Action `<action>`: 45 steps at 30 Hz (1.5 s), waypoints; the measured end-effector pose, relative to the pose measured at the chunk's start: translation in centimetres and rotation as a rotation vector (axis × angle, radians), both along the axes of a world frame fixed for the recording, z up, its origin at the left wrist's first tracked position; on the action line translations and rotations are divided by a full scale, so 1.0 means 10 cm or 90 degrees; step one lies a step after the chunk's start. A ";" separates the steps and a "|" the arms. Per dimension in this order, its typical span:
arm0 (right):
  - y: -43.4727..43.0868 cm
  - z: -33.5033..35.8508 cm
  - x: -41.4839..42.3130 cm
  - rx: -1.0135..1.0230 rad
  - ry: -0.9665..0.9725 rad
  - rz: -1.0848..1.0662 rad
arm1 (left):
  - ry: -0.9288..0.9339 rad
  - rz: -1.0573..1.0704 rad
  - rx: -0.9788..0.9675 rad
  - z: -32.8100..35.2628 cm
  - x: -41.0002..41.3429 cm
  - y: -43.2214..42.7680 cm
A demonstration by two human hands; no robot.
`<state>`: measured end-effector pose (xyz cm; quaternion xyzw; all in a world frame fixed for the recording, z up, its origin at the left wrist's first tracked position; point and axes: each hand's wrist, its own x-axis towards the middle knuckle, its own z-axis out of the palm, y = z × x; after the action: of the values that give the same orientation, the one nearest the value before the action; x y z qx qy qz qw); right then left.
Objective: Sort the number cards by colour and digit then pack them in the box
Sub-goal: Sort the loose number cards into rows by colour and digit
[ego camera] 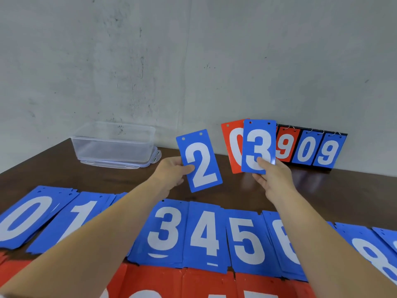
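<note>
Pinching blue 2 card [200,162] in left grip [171,172], blue 3 card [258,145] in right grip [271,175]

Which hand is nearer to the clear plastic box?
Left. The left hand, holding the blue 2 card, is just right of the plastic box; the right hand is farther right.

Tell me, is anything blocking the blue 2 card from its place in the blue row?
Yes: the left forearm lies across the gap between the blue 1 pile and blue 3 pile, beneath the blue 2 card.
</note>
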<state>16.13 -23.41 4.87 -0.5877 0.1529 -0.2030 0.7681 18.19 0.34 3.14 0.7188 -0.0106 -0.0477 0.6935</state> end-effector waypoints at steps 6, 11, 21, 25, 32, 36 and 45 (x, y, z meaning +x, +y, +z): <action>0.19 0.13 -0.14 -0.034 0.003 0.001 | 0.007 0.014 0.013 0.04 -0.13 0.28; 0.31 0.14 -0.33 -0.049 -0.001 -0.015 | -0.004 0.022 0.036 0.07 -0.35 0.59; 0.82 -0.15 -0.77 -0.061 0.054 0.012 | -0.005 0.076 0.168 -0.04 -0.88 1.51; 0.97 -0.20 -0.92 -0.051 0.054 0.022 | -0.021 0.107 0.280 -0.10 -1.00 1.63; 1.14 -0.22 -1.09 -0.037 0.045 0.028 | -0.061 0.127 0.485 -0.32 -1.05 1.49; 1.17 -0.23 -1.16 -0.040 0.049 0.025 | -0.047 0.138 0.671 -0.34 -1.08 1.45; 1.43 -0.30 -1.23 -0.040 0.079 0.054 | -0.033 -0.005 0.224 0.01 -1.21 1.10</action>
<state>3.79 -9.13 1.85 -0.6289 0.1685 -0.1380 0.7463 6.10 11.33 3.20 0.8300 -0.0232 -0.0330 0.5562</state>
